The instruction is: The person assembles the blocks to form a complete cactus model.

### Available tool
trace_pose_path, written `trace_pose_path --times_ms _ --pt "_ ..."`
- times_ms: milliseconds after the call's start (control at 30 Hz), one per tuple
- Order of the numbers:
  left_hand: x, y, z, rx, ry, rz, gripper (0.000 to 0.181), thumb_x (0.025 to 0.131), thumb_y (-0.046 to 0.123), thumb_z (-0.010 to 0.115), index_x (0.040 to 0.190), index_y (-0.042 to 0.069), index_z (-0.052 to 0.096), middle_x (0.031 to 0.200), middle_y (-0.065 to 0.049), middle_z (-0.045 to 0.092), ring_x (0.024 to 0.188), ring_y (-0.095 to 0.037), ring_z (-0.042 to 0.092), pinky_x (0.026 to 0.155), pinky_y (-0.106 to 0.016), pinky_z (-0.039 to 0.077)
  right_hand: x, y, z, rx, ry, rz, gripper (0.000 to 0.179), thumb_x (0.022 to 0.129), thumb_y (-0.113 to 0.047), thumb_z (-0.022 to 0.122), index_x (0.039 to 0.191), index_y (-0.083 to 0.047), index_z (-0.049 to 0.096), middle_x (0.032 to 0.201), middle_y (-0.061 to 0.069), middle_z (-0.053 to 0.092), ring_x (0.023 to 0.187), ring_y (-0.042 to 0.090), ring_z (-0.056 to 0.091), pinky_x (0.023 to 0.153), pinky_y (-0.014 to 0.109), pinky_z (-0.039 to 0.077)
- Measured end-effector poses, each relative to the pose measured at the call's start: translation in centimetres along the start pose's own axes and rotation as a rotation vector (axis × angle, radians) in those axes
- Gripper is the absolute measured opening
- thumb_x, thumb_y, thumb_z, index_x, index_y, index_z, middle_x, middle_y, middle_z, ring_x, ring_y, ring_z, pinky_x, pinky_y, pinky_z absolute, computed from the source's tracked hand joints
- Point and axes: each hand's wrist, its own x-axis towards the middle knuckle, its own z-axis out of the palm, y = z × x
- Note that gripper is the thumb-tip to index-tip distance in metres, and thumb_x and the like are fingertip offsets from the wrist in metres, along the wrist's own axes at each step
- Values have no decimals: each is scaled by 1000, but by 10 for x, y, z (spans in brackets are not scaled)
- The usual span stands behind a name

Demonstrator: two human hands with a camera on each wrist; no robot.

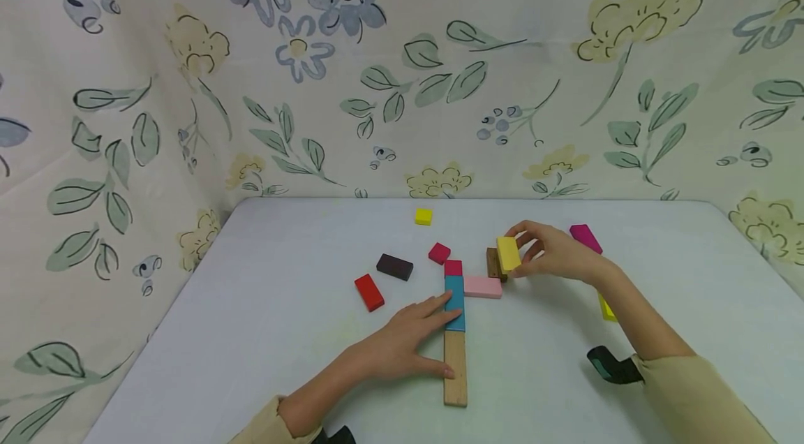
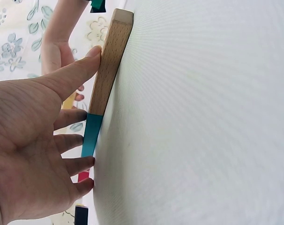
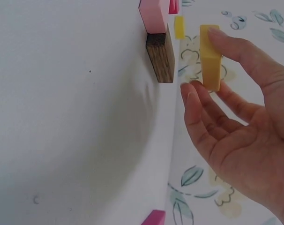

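My left hand (image 1: 408,339) rests with extended fingers on a blue block (image 1: 457,285), its thumb touching a plain wooden block (image 1: 455,388). These two lie end to end in a line, with a small crimson block (image 1: 453,267) at the far end. From the line's right side a pink block (image 1: 484,287) sticks out, and a brown block (image 1: 492,261) stands against its outer end. My right hand (image 1: 555,252) pinches a yellow block (image 3: 210,54) between thumb and fingers. In the right wrist view that block is held off the table, apart from the brown block (image 3: 161,61).
Left of the line lie a red block (image 1: 369,292), a black block (image 1: 394,267) and a crimson cube (image 1: 439,253). A small yellow block (image 1: 423,216) sits near the back edge. A magenta block (image 1: 585,239) and another yellow block (image 1: 606,307) lie by my right forearm.
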Motion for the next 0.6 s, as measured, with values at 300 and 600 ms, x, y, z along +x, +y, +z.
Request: trace_pose_path --times_ms 300,600 --pt "0 1 0 7 2 -13 86 95 48 77 166 23 37 177 3 19 162 -22 22 128 -55 27 14 3 1 -23 60 37 67 87 -18 87 141 1 52 132 27 61 104 29 65 83 35 61" --pt "-1 2 0 12 5 -14 86 94 47 77 166 22 37 177 3 19 162 -22 22 128 -55 27 26 7 1 -1 77 66 67 89 -20 85 142 0 50 135 29 58 110 35 64 90 42 62"
